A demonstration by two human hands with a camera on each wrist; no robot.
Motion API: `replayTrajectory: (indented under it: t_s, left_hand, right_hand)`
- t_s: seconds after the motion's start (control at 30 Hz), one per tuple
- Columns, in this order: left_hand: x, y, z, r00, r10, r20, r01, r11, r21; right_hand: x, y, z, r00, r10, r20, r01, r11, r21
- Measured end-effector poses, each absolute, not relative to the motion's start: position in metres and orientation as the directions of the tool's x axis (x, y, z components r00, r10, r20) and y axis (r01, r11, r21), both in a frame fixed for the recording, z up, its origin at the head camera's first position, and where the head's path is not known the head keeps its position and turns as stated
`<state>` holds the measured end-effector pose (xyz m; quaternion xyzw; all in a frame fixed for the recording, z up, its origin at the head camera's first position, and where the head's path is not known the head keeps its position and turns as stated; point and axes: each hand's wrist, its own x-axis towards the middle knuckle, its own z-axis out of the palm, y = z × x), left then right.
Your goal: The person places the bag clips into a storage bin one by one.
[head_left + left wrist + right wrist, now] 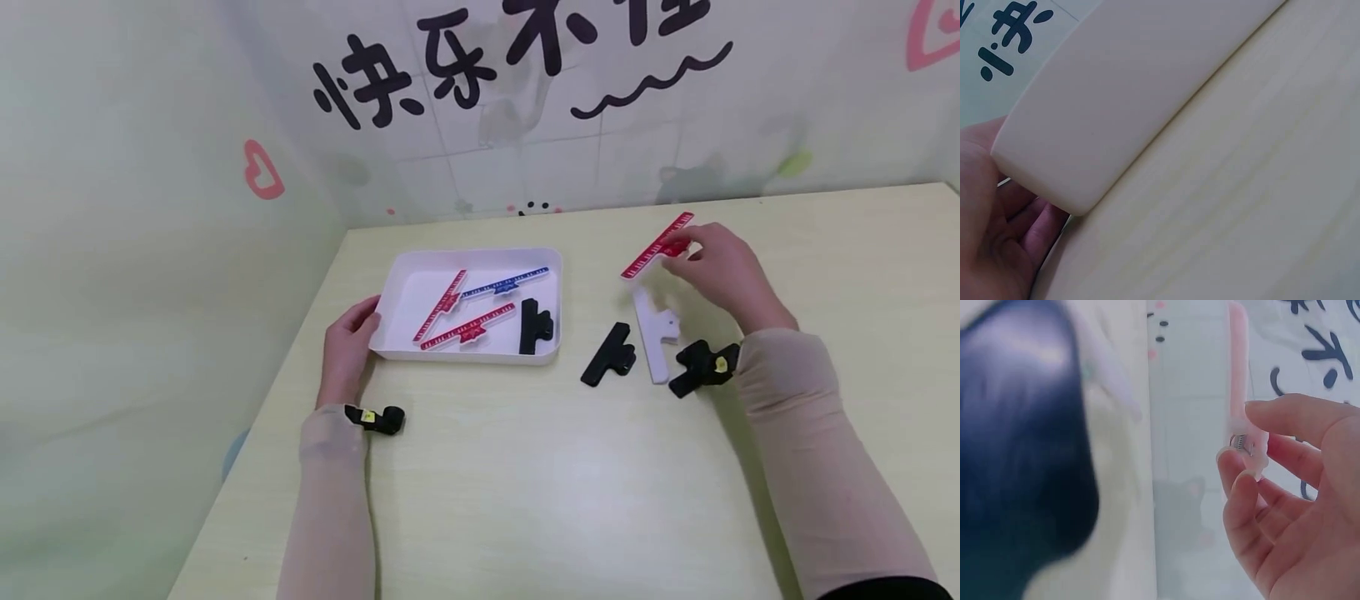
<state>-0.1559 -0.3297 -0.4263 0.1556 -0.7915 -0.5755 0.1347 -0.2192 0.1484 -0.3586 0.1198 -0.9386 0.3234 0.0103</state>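
Observation:
My right hand (716,265) pinches a red-striped clip (651,250) above the table's back part; in the right wrist view the thumb and fingers of the hand (1297,487) hold the clip (1239,375) by its spring part. The left hand (348,346) grips the near left corner of a white tray (467,356); in the left wrist view the hand (997,219) curls round the tray's end (1110,94). Inside the tray lie two red clips (440,307) (467,327), a blue clip (504,285) and a black clip (529,327).
Right of the tray a black clip (606,357) and a white clip (652,337) lie on the table (525,483). A black camera (703,367) is on the right wrist, another (378,419) on the left wrist. A printed curtain (495,167) hangs behind.

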Motion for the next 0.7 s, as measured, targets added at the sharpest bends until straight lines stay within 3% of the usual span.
replayTrajectory:
  t_s: [0.7]
  left_hand:
    - [-0.156,-0.331,-0.428,-0.911,-0.411,0.047,-0.071,0.266,0.961]
  right_hand:
    - [-0.216,0.081,-0.352,-0.93,-0.325,0.171,-0.36,0.715,-0.599]
